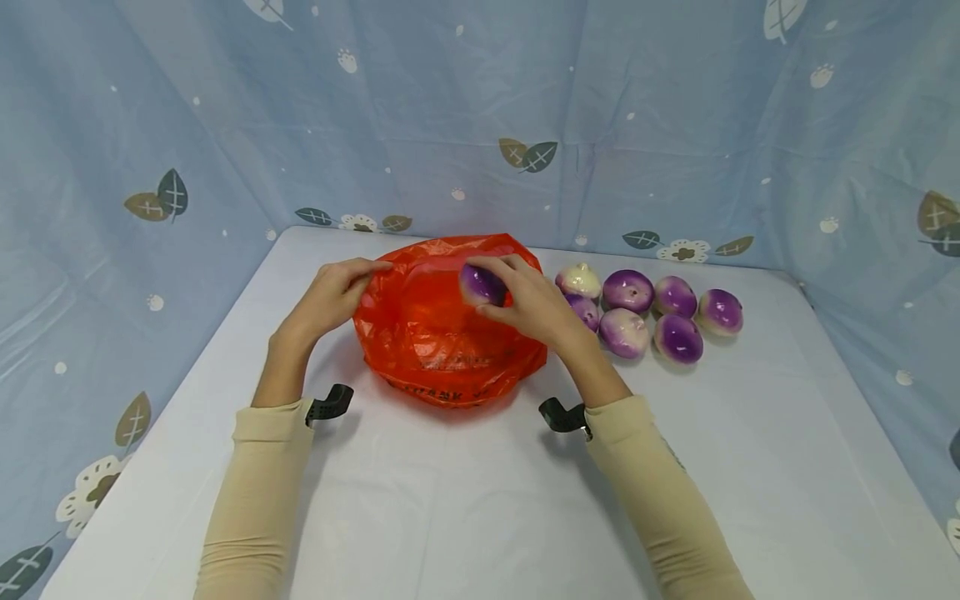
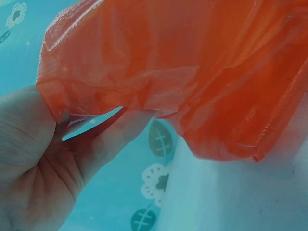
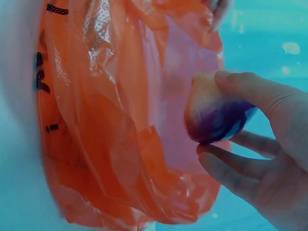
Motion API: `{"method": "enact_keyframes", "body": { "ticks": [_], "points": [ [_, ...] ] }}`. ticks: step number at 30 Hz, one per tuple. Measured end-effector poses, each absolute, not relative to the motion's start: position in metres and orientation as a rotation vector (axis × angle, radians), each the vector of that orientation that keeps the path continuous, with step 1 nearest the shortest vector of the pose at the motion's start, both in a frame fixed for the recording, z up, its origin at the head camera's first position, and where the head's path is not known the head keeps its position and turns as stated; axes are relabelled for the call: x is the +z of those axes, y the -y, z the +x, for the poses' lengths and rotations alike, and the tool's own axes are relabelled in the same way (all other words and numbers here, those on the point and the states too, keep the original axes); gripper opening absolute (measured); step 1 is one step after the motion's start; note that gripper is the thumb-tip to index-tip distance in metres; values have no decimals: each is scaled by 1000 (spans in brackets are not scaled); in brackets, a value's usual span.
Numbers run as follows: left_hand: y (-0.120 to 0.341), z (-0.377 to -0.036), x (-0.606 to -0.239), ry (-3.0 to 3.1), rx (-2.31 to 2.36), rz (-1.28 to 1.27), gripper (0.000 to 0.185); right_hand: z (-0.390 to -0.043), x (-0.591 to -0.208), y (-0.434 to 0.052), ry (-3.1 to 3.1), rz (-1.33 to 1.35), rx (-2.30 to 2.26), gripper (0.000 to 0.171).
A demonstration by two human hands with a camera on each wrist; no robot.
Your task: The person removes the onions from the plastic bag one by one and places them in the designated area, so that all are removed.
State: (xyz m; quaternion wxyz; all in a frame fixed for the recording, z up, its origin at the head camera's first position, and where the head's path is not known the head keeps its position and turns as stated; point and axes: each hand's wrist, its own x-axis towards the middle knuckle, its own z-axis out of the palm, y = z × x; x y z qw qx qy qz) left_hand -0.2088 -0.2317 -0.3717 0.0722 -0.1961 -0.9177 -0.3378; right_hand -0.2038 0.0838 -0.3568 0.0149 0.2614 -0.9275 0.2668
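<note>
A red plastic bag (image 1: 450, 333) with dark printing stands on the white table, its mouth spread upward. My left hand (image 1: 330, 296) pinches the bag's left rim between thumb and fingers; the left wrist view shows the thin film (image 2: 120, 77) running into that grip. Over the bag's mouth, toward its right side, my right hand (image 1: 528, 300) holds a glossy purple onion (image 1: 480, 285) with a pale end. Seen from the right wrist, the thumb lies on the pale part of the onion (image 3: 219, 113) and the fingertips hold its purple side.
Several more purple-and-white onions (image 1: 628, 291) lie in a cluster right of the bag, partly behind my right hand. One onion (image 1: 580, 281) has its cream end upward. A blue patterned curtain (image 1: 450, 108) borders the white table (image 1: 420, 517) at the back and sides.
</note>
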Motion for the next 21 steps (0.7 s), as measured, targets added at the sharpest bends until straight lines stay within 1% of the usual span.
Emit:
{"method": "enact_keyframes", "body": {
  "ticks": [8,21],
  "points": [
    [231,-210,-373,2729,-1002,-603,32,-199,-354,-102,2829,785,822,69],
    [232,-208,-372,2759,-986,-546,32,-188,-355,-136,2778,705,786,67]
  ]
}}
